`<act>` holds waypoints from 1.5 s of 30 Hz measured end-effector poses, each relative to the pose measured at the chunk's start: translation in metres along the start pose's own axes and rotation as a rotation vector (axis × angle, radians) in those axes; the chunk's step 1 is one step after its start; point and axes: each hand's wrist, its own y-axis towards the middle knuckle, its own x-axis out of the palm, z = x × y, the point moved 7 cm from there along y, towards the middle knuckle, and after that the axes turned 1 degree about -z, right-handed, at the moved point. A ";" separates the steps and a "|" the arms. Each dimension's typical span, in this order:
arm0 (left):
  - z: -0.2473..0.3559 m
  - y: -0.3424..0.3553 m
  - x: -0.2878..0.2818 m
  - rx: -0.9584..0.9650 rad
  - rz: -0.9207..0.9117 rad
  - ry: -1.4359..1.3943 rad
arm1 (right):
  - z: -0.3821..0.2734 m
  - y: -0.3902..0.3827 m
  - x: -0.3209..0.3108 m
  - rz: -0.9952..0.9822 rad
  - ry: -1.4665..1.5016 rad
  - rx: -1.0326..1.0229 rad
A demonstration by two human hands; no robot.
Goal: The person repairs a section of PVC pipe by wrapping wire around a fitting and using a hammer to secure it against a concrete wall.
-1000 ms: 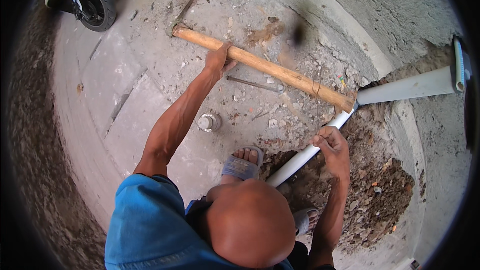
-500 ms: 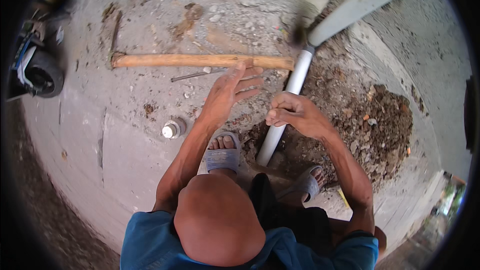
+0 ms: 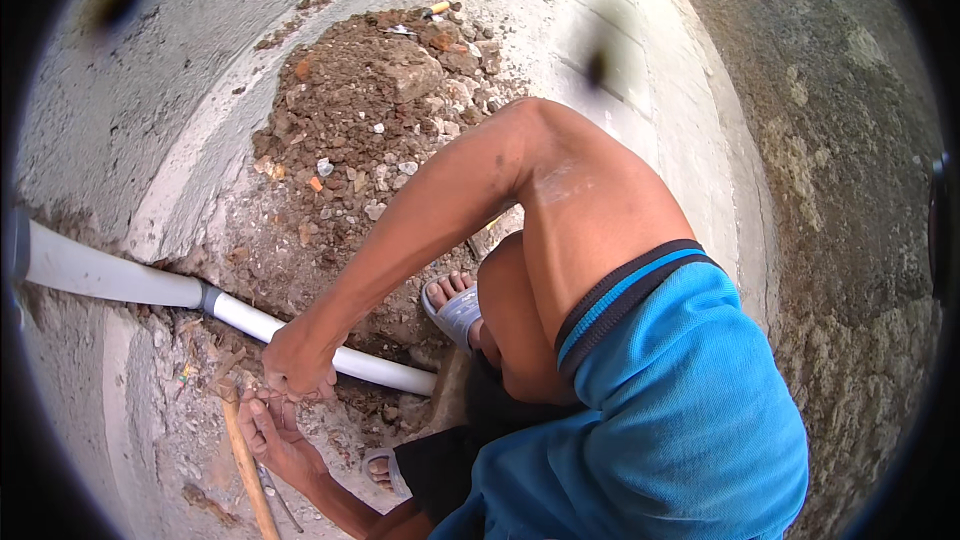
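In the head view, holds right hand (image 3: 300,360) just above left hand (image 3: 280,445) in the frame, the two nearly meeting, right curled knuckles-up, left turned partly palm-up with bent fingers. Seems to be at close two-handed fingertip work. Calls, by the look of it, for a steady left and small, careful turns of the right. Cannot tell whether either grip pinches anything: too small and overlapped there. Has pipe (image 3: 380,370) passing behind the right hand, and handle (image 3: 250,475) lying with one end near the left. Cannot see the covered stretch of pipe, nor handle's far end, cut off below. Can barely make out rod (image 3: 283,502) beside handle.
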 end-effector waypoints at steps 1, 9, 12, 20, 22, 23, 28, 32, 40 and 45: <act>0.004 0.003 -0.007 0.023 0.031 0.047 | -0.009 0.003 -0.006 -0.003 -0.147 -0.037; 0.049 0.021 -0.036 0.310 0.129 0.878 | -0.022 0.030 -0.075 0.228 -0.803 -0.219; 0.070 0.033 -0.040 0.354 0.131 1.139 | -0.016 -0.011 -0.107 0.322 -0.237 -0.158; 0.112 0.095 0.038 -0.081 -0.169 0.724 | -0.031 -0.026 -0.121 0.387 0.361 -0.366; 0.124 0.103 0.075 -0.088 -0.186 0.444 | -0.061 -0.027 -0.120 0.375 0.177 -0.438; 0.133 0.104 0.102 -0.087 -0.268 0.424 | -0.064 -0.030 -0.124 0.416 0.210 -0.448; 0.131 0.108 0.147 -0.132 -0.274 0.209 | -0.027 -0.062 -0.159 0.701 0.075 -0.272; 0.102 0.110 0.124 -0.352 -0.187 0.246 | 0.006 -0.107 -0.172 0.899 0.087 -0.178; 0.128 0.108 0.163 -0.210 -0.372 0.336 | 0.006 -0.127 -0.166 0.883 0.240 -0.308; 0.164 0.127 0.146 0.012 -0.246 0.198 | -0.037 -0.099 -0.146 0.801 0.145 -0.269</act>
